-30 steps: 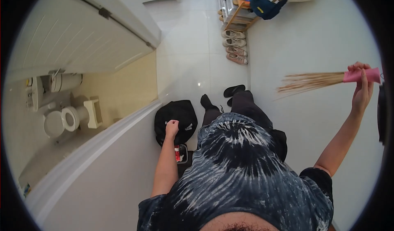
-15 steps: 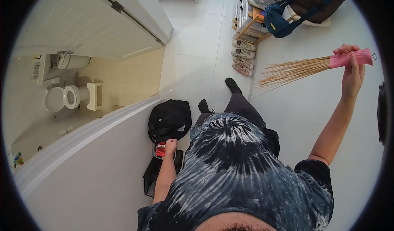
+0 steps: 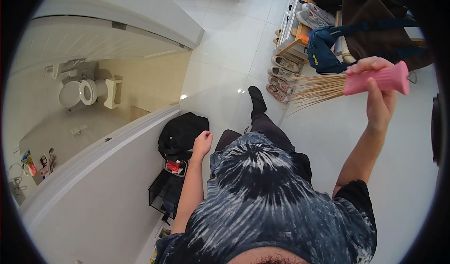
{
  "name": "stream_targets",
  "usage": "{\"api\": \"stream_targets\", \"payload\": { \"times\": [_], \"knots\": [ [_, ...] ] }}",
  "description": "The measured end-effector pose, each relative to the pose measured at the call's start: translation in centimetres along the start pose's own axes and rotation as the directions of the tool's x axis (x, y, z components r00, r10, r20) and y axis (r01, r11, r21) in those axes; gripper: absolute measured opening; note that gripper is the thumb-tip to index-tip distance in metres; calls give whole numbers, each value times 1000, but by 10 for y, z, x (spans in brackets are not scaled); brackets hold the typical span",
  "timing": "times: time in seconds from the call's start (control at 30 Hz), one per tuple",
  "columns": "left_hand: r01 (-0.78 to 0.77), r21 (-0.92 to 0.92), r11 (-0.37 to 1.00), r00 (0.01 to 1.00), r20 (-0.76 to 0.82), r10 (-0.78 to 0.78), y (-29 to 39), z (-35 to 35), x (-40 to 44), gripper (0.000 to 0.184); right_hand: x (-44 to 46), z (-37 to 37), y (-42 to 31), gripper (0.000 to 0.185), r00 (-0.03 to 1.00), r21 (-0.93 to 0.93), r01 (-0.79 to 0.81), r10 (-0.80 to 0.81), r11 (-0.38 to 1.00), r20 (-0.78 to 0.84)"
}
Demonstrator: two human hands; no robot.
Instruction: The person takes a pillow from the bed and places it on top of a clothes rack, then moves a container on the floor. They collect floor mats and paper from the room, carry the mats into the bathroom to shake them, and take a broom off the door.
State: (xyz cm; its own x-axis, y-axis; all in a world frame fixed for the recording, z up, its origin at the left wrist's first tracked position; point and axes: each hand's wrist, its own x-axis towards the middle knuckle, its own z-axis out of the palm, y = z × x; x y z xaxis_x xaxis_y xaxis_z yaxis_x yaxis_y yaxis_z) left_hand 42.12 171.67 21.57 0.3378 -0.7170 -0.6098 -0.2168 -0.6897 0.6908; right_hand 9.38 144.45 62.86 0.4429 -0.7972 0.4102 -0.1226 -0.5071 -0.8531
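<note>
A stick broom with a pink handle [image 3: 375, 81] is gripped in my right hand [image 3: 380, 105], raised at the right side of the head view. Its thin tan bristles [image 3: 318, 88] point left, in front of the blue bag and the shoes. My left hand [image 3: 203, 144] hangs by my left side with its fingers curled in and nothing visible in them. Close to it on the floor is a black bag [image 3: 182, 135]. Just below that bag sits a small container [image 3: 176, 166] with red packets.
A black mesh holder [image 3: 165, 191] stands along the left wall. Pairs of shoes [image 3: 281, 79] line the floor by a wooden rack [image 3: 300, 44], where a blue bag [image 3: 322, 51] hangs. Through the doorway at left is a bathroom with a toilet [image 3: 88, 93].
My right hand has brought the broom inward and nearer the camera. My left hand has shifted up and right, away from the red packets. My legs have stepped along the hallway.
</note>
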Motion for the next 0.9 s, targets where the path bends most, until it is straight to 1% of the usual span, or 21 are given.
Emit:
{"api": "stream_targets", "payload": {
  "times": [0.03,0.07,0.13,0.17,0.23,0.33,0.37,0.4,0.47,0.57,0.67,0.73,0.8,0.9],
  "knots": [
    [-118,119,986,993,-12,121,19,-2,-3,23,7,1,5,22,1000,19,-11,11,1000,19],
    [-113,121,986,993,-20,116,33,-4,-5,23,13,2,8,23,999,38,-20,18,999,41],
    [-2,-65,998,1000,-4,2,49,-8,-8,24,13,4,13,24,999,43,-21,20,999,26],
    [0,-66,998,1000,-16,-1,48,-10,-9,24,14,3,16,25,999,65,-29,28,997,18],
    [46,10,999,999,-22,-45,29,-12,-6,29,19,3,17,25,999,96,-41,40,995,5],
    [70,61,996,997,-31,-68,-23,-7,-6,29,16,3,18,24,999,109,-31,31,994,9],
    [126,98,987,992,-16,-125,-25,-9,-13,30,17,3,17,24,999,106,-38,38,994,1],
    [131,104,986,991,-6,-131,-25,-11,-20,30,20,2,16,24,999,113,-52,53,992,-11],
    [282,79,956,958,26,-285,-24,-11,-28,31,25,2,20,24,997,120,-72,75,990,-20],
    [314,56,948,948,39,-317,-29,-3,-39,32,25,5,24,24,997,181,-79,82,980,-9],
    [292,75,953,954,50,-296,-26,0,-39,32,21,9,27,24,997,207,-75,77,975,-3],
    [279,87,956,957,52,-284,-19,-2,-35,32,21,7,31,23,995,177,-99,101,979,-1],
    [191,126,973,980,28,-196,-18,-1,-21,31,18,6,35,23,995,188,-98,99,977,3],
    [142,97,985,990,1,-142,-20,-5,-2,28,10,7,34,23,992,190,-124,127,974,-6]
  ]
}}
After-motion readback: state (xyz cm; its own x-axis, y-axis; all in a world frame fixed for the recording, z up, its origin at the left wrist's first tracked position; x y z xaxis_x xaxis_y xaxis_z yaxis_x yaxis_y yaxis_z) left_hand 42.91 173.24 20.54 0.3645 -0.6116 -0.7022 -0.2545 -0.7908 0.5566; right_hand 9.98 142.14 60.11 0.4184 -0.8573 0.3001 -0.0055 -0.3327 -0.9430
